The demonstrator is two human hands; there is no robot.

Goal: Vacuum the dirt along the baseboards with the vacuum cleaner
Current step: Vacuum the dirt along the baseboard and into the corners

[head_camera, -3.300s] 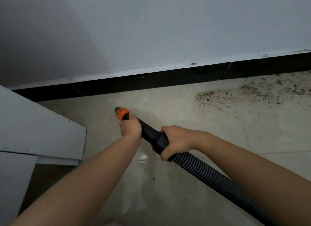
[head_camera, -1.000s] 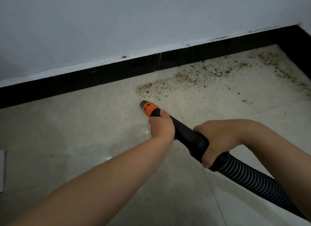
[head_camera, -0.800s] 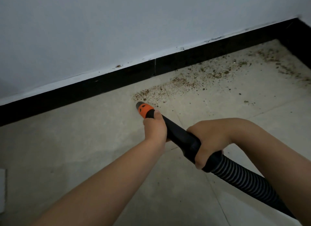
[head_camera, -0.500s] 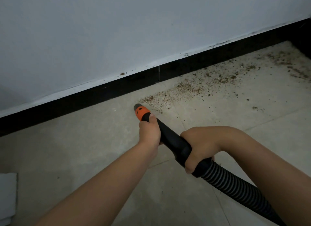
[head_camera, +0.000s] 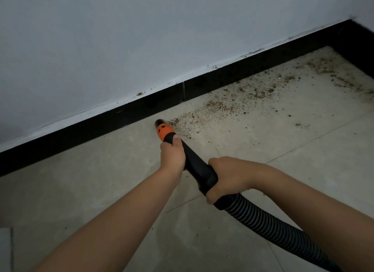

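Vacuum hose (head_camera: 263, 217): one, clasped by two hands, left grip (head_camera: 172, 154) and right grip (head_camera: 226, 177), nozzle (head_camera: 164, 130) touching one dirt patch (head_camera: 218, 111).

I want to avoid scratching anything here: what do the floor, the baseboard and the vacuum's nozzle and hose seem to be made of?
Floor: likely glazed ceramic tile; beige, faint sheen, thin joint lines.
Baseboard: probably glossy black tile strip, judging by its vertical seam; could be painted.
Nozzle: hard plastic, orange, moulded look.
Hose: flexible ribbed plastic, black, corrugated.

matt ribbed black plastic hose (head_camera: 269, 225), smooth orange plastic nozzle (head_camera: 165, 131), glossy black baseboard (head_camera: 121, 120), matt painted wall (head_camera: 141, 39)
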